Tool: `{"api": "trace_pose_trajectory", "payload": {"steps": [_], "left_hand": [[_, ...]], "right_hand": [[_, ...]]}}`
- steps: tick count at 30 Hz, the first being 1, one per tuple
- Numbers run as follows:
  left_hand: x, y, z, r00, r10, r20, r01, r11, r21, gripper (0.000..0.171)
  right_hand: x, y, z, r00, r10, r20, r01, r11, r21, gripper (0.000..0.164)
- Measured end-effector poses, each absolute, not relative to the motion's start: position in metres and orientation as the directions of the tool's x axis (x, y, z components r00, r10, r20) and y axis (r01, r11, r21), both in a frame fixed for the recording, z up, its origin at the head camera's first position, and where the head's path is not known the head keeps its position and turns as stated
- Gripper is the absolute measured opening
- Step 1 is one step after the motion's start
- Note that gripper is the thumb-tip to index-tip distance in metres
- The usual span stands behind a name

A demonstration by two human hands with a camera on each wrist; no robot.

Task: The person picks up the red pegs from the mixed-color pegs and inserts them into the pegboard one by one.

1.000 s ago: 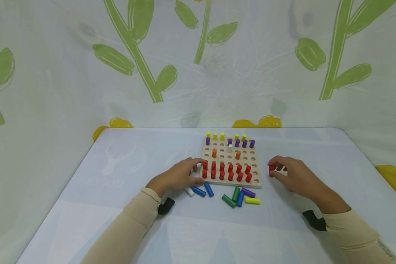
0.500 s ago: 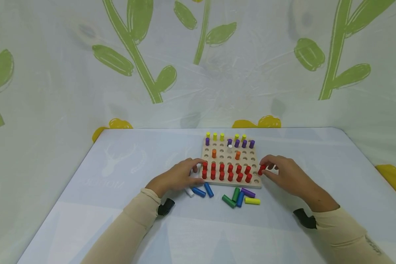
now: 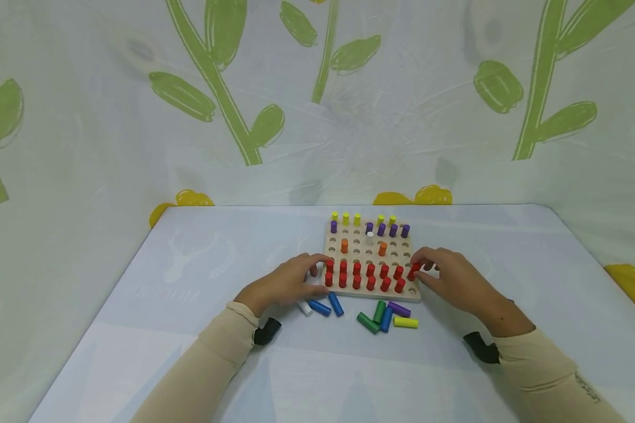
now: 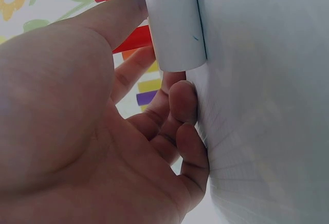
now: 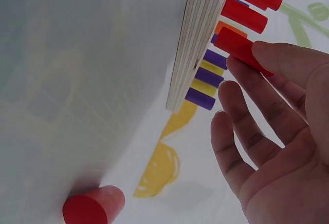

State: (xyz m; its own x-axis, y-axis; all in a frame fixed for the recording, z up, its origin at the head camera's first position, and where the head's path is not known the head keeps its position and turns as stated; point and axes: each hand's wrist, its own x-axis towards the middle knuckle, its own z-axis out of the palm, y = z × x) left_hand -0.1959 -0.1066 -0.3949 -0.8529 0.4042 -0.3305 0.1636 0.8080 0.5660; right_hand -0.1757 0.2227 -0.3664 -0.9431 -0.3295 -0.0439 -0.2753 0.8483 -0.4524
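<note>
A wooden pegboard [image 3: 362, 295] with rows of holes lies on the table, bearing standing pegs in yellow, purple, white, orange and red. My right hand [image 3: 455, 282] pinches a red peg [image 5: 239, 48] between thumb and fingers. In the head view that peg leans at the board's right edge, at the end of the farther red row; whether its lower end is in a hole cannot be told. My left hand [image 3: 286, 282] rests at the board's left edge, thumb and index finger spread beside the end red pegs [image 3: 329, 279]. Its contact with the board is hidden in the left wrist view.
In front of the board lie loose pegs: a white peg [image 4: 177, 26], blue pegs [image 3: 336, 304], green pegs [image 3: 367, 322], a purple peg [image 3: 399, 309] and a yellow peg [image 3: 405, 322]. Another red peg [image 5: 92, 206] lies on the table near the right wrist.
My right hand has moved left with the red peg, from beside the board to its right edge, and the peg has tilted. The left hand stays in place.
</note>
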Motion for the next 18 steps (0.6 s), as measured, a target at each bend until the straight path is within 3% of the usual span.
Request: {"api": "trace_pose_trajectory", "payload": {"steps": [18], "left_hand": [[-0.1969, -0.1058, -0.3969, -0.857, 0.397, -0.329, 0.164, 0.815, 0.556, 0.071]], "right_hand": [[-0.1767, 0.2213, -0.3697, -0.939, -0.340, -0.048, -0.285, 0.849, -0.444, 0.028]]}}
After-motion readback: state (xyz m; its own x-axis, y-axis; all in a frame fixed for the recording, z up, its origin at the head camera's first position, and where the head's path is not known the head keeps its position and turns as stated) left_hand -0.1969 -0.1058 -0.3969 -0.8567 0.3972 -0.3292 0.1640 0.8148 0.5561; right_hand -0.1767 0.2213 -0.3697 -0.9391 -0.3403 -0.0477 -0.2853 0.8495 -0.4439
